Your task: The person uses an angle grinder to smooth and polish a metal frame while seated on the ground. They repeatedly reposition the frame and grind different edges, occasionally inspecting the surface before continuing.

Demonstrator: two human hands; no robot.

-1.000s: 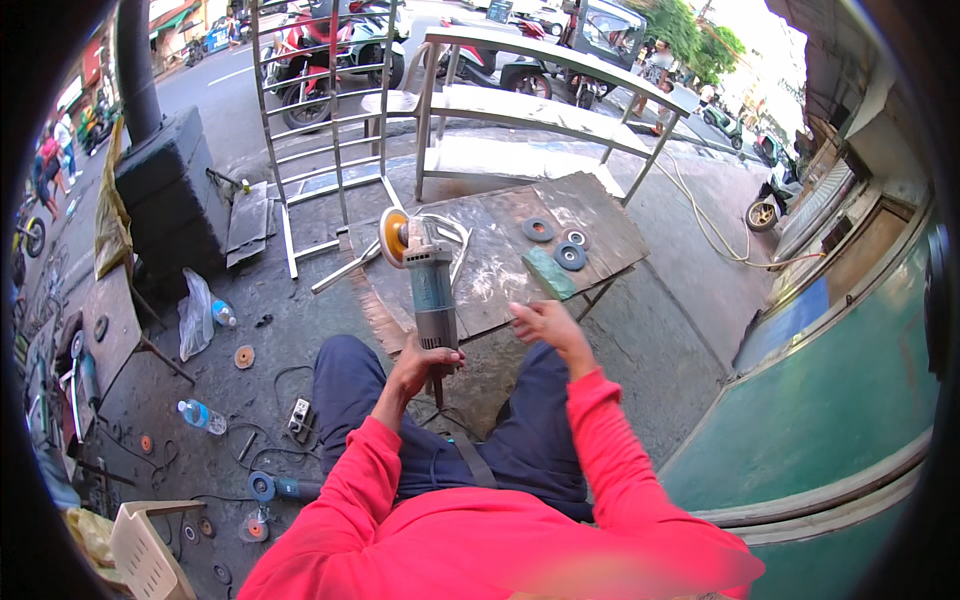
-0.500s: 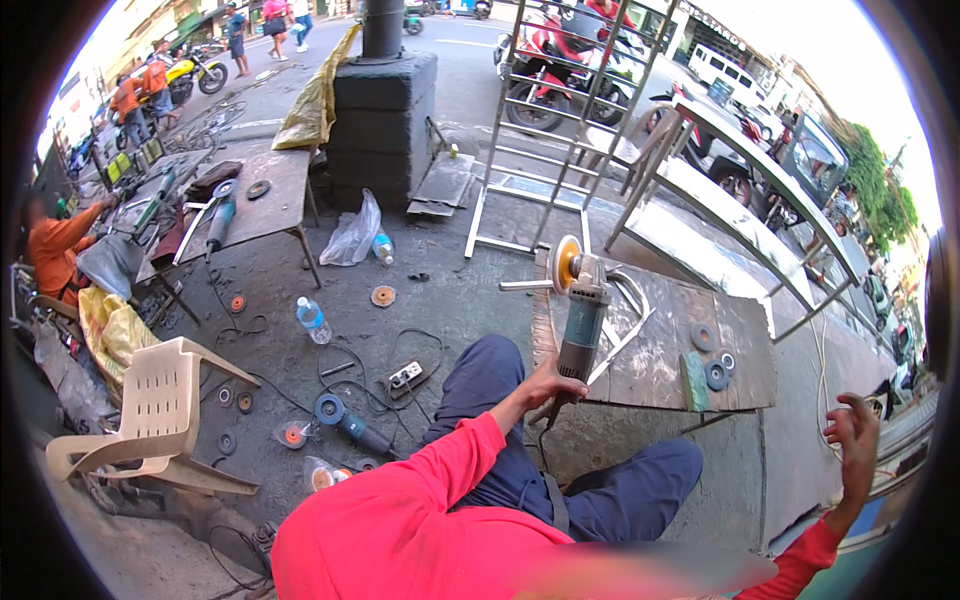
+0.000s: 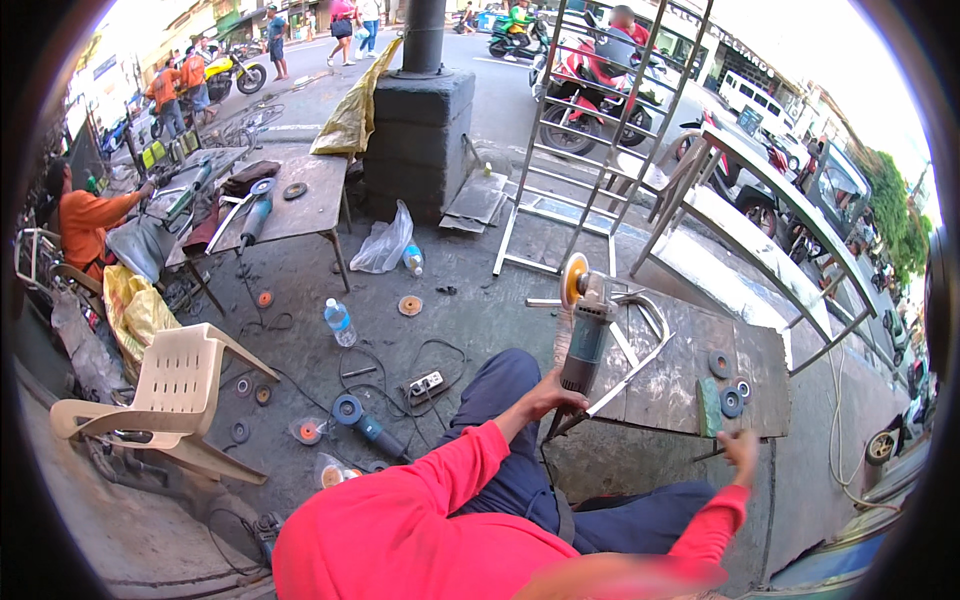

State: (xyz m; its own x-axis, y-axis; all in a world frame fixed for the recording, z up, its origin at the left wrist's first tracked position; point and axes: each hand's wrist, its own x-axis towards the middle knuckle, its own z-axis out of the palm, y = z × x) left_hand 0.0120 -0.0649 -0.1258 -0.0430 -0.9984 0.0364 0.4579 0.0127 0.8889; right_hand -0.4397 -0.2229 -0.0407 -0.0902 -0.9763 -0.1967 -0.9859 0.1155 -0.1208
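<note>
My left hand [image 3: 548, 396] is wrapped round the rear of an angle grinder [image 3: 586, 345], which stands upright at the table's left edge. A yellowish buffing disc [image 3: 574, 280] is mounted at its top end. My right hand [image 3: 740, 456] is just off the near edge of the low worn table [image 3: 660, 385], close to a green block [image 3: 709, 405]. Motion smears its fingers, and I cannot make out anything in them. Beside the block lie a few grinding discs [image 3: 732, 402]. A bent metal tube frame [image 3: 645, 345] rests on the table by the grinder.
On the floor at left are a second grinder [image 3: 368, 428], a power strip [image 3: 424, 386] with tangled cords, a water bottle [image 3: 340, 322] and loose discs. A plastic chair [image 3: 170, 395] stands there. Metal frames [image 3: 590, 180] rise beyond the table. A co-worker in orange [image 3: 88, 225] sits far left.
My right hand has come from far right, held up, down and left to the table's near edge by the green block. My left hand keeps hold of the grinder. The view has shifted slightly.
</note>
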